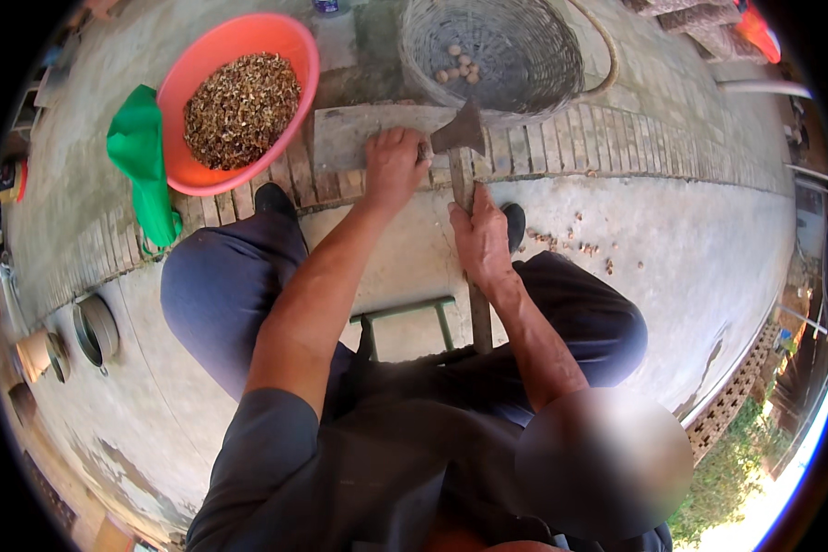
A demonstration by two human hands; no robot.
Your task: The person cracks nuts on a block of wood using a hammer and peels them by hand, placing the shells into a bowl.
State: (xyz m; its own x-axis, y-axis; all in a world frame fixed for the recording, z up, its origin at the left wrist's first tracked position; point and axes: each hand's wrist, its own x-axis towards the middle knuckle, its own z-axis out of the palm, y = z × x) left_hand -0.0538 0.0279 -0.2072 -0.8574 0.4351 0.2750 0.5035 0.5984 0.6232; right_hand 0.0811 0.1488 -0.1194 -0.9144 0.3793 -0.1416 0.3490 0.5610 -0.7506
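Observation:
My right hand [480, 230] is wrapped round the long wooden handle of a hatchet [463, 179]. The hatchet's dark metal head lies sideways above that hand, its blunt end close to the fingertips of my left hand [394, 167]. My left hand is closed over a flat grey slab [336, 133], pinching what looks like a walnut [424, 151], mostly hidden by the fingers. Just beyond the hatchet stands a wicker basket [561, 69] with several round walnuts [460, 70] at its bottom. To the left, a pink-orange basin [296, 55] holds a heap of broken brown nut pieces [244, 110].
A green cloth or bag [143, 156] hangs over the basin's left rim. Small shell bits [584, 247] lie scattered on the concrete right of my foot. Between my knees is a green metal stool frame [405, 311]. A round pan [97, 329] rests at far left.

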